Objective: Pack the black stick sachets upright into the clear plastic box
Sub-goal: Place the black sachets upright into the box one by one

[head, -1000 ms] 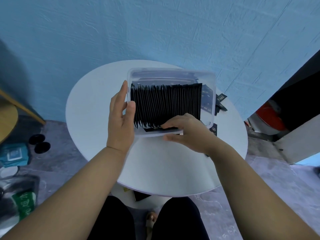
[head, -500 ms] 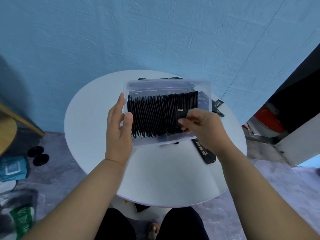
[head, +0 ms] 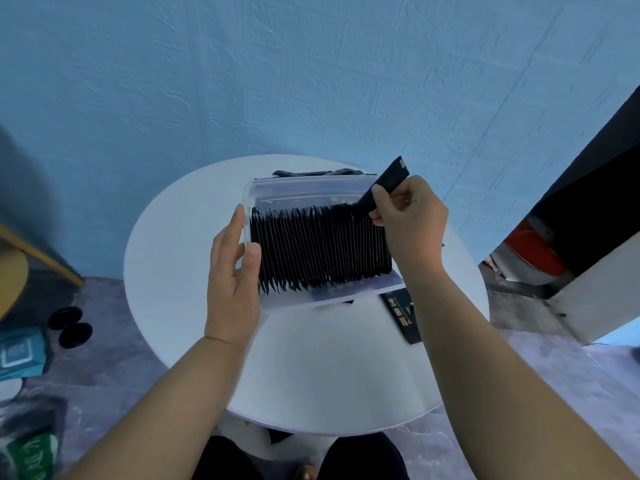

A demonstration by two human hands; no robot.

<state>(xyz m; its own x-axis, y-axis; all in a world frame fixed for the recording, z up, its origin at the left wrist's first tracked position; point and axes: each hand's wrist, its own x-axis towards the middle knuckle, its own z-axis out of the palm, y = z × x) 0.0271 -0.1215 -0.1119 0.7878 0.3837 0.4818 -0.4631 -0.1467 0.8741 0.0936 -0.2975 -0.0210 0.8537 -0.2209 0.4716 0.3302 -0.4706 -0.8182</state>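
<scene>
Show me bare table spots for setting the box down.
Bare: the near half of the table, and its left side beyond the left hand. Crowded: loose sachets behind the clear box and at its near right corner.

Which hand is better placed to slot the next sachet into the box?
Right. The right hand pinches a sachet just above the right end of the packed row, while the left hand grips the box by its left side.

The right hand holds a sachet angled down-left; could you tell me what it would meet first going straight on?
Most likely the right end of the packed row in the clear plastic box; the sachet in the right hand looks close to it, though depth is unclear.
</scene>
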